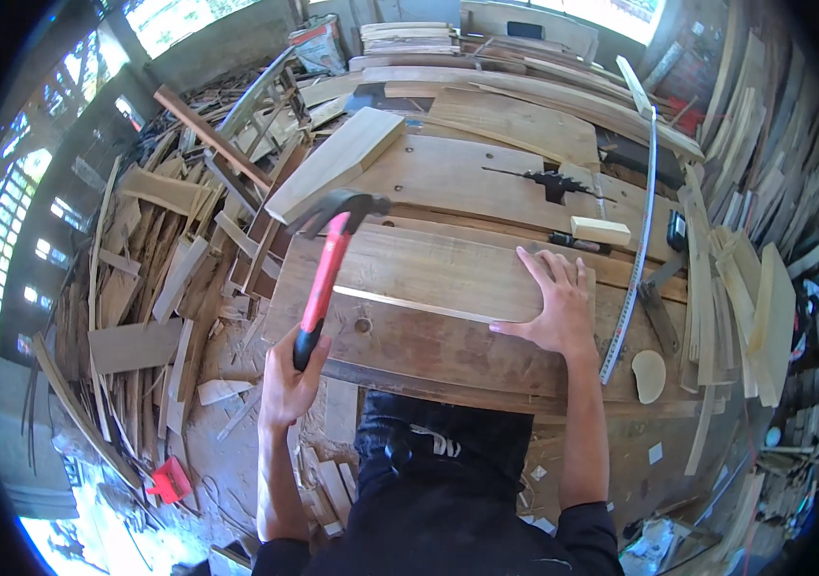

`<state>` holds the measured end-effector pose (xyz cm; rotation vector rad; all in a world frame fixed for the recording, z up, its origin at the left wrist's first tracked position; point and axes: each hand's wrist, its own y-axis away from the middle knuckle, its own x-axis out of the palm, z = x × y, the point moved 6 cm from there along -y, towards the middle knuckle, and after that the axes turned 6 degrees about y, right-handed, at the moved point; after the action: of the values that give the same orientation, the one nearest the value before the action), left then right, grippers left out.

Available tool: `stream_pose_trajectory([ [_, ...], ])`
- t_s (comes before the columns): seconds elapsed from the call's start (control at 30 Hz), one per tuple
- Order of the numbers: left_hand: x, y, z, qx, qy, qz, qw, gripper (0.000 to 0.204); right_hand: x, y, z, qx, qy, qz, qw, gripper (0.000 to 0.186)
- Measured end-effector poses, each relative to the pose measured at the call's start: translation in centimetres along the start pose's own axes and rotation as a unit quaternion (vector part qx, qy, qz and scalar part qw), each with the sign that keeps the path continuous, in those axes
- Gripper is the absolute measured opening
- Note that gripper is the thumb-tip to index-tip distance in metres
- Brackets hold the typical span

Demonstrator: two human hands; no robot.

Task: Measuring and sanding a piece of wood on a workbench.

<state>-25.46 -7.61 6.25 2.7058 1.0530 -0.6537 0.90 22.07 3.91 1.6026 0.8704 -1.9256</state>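
My left hand point(291, 379) is wrapped around the black grip of a claw hammer point(328, 271) with a red handle. The hammer stands raised, its dark metal head point(340, 206) over the left end of a flat wooden board point(428, 269). That board lies lengthwise on the wooden workbench point(448, 353). Thumb and fingers spread, my right hand point(561, 305) rests on the board's right end. Beyond the fingers lie a small pale wood block point(600, 229) and a dark tool point(577, 243) that I cannot make out. A tape-like measuring strip point(641, 230) stretches across the bench to the right.
A thick plank point(337, 163) lies at the bench's far left. Scrap wood point(145, 278) is heaped on the left floor, near a red dustpan-like piece point(170, 480). Long boards point(524, 82) are stacked at the back, and upright planks point(764, 326) line the right side.
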Motion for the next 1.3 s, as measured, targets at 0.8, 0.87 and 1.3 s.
stream_pose_trajectory([
  [0.8,-1.3,0.9,1.2,0.002,-0.109,0.041,0.993,0.029,-0.1,-0.1,-0.1,0.013,-0.007,-0.006,1.0,0.127],
  [0.87,-1.5,0.9,1.1,0.022,-0.12,0.035,0.992,0.037,0.0,-0.3,0.2,0.013,-0.003,0.003,1.0,0.127],
  [1.3,-2.1,1.3,1.1,0.094,-0.086,0.039,0.991,0.063,0.0,-0.3,-0.2,0.002,-0.024,-0.016,1.0,0.127],
])
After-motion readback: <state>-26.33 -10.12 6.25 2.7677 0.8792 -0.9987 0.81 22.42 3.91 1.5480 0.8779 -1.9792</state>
